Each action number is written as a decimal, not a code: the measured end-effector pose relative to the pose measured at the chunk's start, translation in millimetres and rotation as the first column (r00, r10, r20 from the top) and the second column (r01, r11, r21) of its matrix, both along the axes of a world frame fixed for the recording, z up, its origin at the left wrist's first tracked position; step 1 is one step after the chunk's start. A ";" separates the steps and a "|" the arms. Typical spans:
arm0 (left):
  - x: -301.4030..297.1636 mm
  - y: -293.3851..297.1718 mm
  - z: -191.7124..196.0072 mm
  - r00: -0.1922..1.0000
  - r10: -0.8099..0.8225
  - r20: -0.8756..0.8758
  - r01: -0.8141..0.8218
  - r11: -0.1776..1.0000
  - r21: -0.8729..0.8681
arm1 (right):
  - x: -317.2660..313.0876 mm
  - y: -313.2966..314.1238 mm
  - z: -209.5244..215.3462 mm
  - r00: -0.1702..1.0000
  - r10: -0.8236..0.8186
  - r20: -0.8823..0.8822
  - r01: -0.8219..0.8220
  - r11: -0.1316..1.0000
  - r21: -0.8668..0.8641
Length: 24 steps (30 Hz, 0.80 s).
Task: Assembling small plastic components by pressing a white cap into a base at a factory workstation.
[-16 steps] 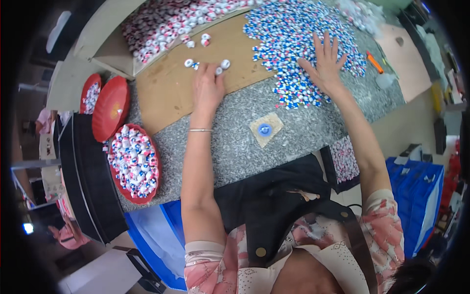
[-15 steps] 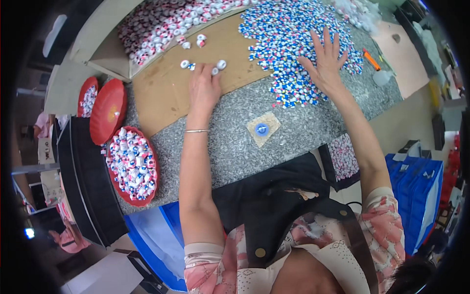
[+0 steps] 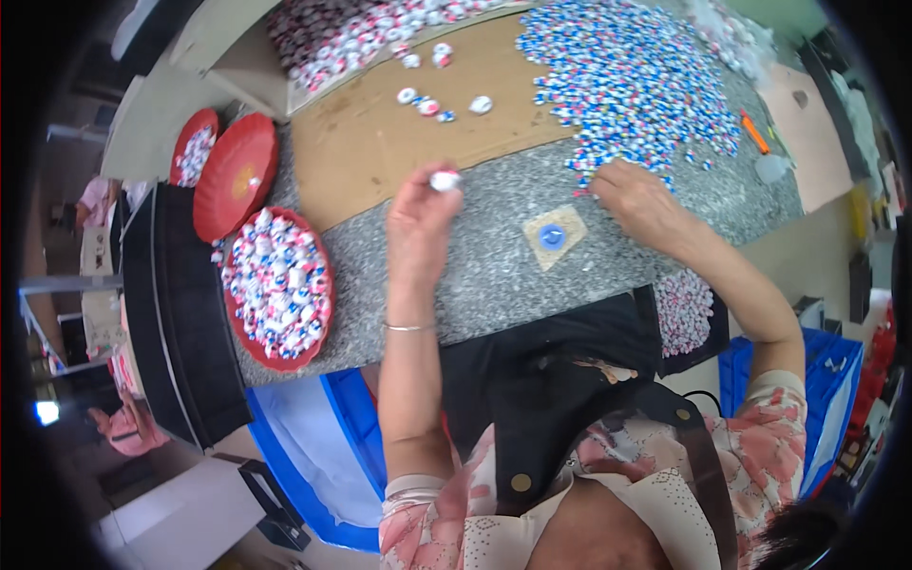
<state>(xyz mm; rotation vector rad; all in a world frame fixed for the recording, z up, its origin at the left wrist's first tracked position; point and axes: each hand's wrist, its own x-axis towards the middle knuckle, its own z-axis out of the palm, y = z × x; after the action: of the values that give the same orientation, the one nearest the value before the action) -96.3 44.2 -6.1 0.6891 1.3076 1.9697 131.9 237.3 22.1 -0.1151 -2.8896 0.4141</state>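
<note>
Raised over the stone worktop [image 3: 375, 275], my left hand [image 3: 418, 228] pinches a small white round piece [image 3: 445, 180] between thumb and fingers. My right hand [image 3: 638, 201] is at the near edge of a wide pile of tiny blue, white and pink pieces [image 3: 627, 76]. Its fingertips are drawn together, and what they hold is too small to make out. Between the hands a blue round fixture [image 3: 551, 236] rests on a tan square pad [image 3: 577, 223]. A few loose white round pieces [image 3: 482, 104] lie on the brown cardboard sheet [image 3: 351, 142].
At left, a red dish [image 3: 328, 313] is heaped with white, blue and pink pieces, near a nearly bare red dish [image 3: 214, 204]. A bin [image 3: 252, 90] of pink-white pieces stands at the back. An orange cutter [image 3: 755, 133] lies at right. Blue bags [image 3: 356, 475] stand below.
My left hand has come back from the cardboard, lifting a white round piece. My right hand has drawn nearer from the pile's middle, its spread fingers now closed. The whole view has shifted.
</note>
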 end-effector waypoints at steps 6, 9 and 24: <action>36.1 -27.3 9.0 0.854 -0.276 0.441 0.175 0.951 0.257 | -5.5 -3.0 -2.7 0.988 -0.109 -0.107 0.116 0.991 0.060; 40.7 -33.7 8.4 0.837 -0.304 0.456 0.190 0.942 0.278 | -1.1 -16.5 24.1 0.980 -0.191 -0.063 0.182 0.975 -0.126; 51.0 -52.2 3.2 0.826 -0.379 0.418 0.267 0.915 0.303 | 34.0 -34.6 26.9 0.957 -0.164 0.239 0.162 0.986 0.027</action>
<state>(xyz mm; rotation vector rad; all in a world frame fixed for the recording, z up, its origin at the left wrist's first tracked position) -45.4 -8.0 -2.9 0.4581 0.6231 1.8600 165.8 202.6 49.0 -0.4276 -3.0857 0.3830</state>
